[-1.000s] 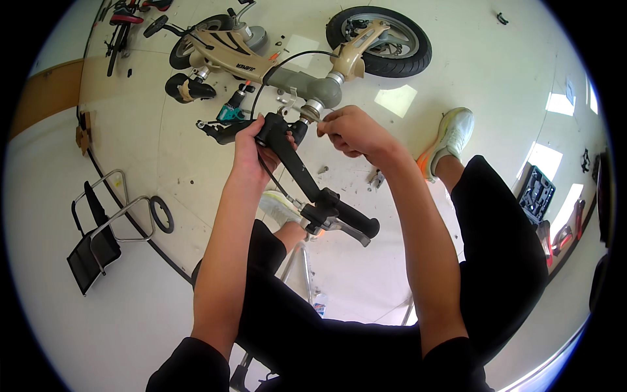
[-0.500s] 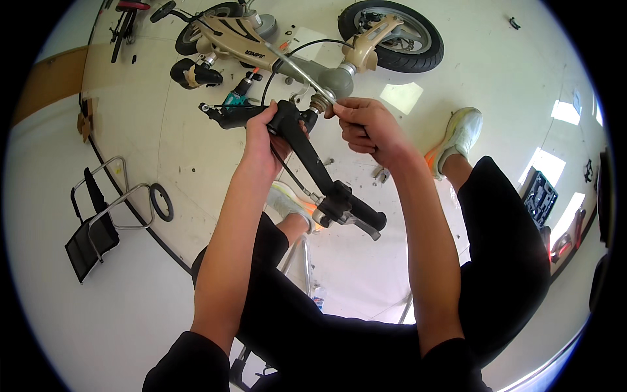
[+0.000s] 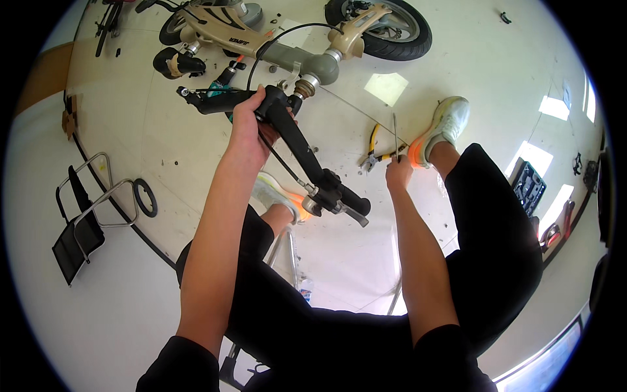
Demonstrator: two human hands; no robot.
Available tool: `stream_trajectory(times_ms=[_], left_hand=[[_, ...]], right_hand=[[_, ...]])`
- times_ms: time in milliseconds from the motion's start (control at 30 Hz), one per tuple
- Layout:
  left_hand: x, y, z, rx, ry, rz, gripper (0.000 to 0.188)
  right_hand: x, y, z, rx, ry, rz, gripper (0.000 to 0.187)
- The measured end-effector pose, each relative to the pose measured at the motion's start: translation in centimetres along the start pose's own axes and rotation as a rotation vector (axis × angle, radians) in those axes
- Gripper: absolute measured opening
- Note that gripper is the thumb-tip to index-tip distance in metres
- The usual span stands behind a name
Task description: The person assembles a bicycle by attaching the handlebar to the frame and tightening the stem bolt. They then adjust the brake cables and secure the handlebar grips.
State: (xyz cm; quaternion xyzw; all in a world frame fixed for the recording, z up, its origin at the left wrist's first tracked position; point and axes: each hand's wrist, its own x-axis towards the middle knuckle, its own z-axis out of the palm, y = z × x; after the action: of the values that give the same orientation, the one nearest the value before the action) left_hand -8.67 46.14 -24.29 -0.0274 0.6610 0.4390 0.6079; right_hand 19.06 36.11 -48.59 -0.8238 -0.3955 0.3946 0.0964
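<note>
My left hand [image 3: 250, 127] is closed around the middle of the black handlebar [image 3: 300, 140], which is held tilted with its brake lever end toward me. The handlebar meets the steering tube [image 3: 305, 88] of a small beige bike frame [image 3: 225, 36] lying on its side. My right hand [image 3: 400, 174] is low near the floor beside my right shoe, its fingers closed on a thin metal rod [image 3: 395, 130] pointing away from me. Just left of that hand lie yellow-and-black pliers [image 3: 371, 159]; whether the fingers touch them, I cannot tell.
The bike's wheel [image 3: 398, 32] lies at the far side, near a black saddle [image 3: 179, 64] and a teal power drill [image 3: 219, 85]. A folding chair [image 3: 78, 242] and small tyre [image 3: 145, 197] are at left. An open tool case [image 3: 528, 186] sits at right.
My right hand has left the steering joint and moved right and nearer to me, beside the pliers. The long rod no longer lies across the frame. My left hand keeps its grip.
</note>
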Motion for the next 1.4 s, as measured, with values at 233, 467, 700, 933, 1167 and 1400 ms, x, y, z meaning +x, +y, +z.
stream_trajectory(times_ms=[233,467,700,933,1167,1400], left_hand=[[0.5,-0.9,-0.3,0.06,0.04,0.034,0.043],[1.1,-1.8,0.6,0.05,0.123,0.059,0.04],[2.9,-3.5,-0.5,0.131,0.278,0.286,0.043],[0.7,-2.6,1.8,0.161,0.391,0.381,0.038],[0.9,-2.4,2.3,0.163,0.467,0.359,0.041],[1.6,-2.9,2.8,0.159,0.564,0.365,0.047]], right_hand=[[0.4,-9.1,0.7,0.177,0.126,-0.27,0.024],[-0.2,-31.9,-1.2,1.238,-0.632,-0.051,0.022],[-2.0,-33.4,0.3,1.473,-1.092,0.563,0.028],[-4.5,-32.7,-0.6,1.408,-0.825,0.51,0.031],[-5.8,-33.7,-0.3,1.284,-0.646,0.337,0.036],[-5.9,-32.9,0.2,1.283,-0.64,0.201,0.026]])
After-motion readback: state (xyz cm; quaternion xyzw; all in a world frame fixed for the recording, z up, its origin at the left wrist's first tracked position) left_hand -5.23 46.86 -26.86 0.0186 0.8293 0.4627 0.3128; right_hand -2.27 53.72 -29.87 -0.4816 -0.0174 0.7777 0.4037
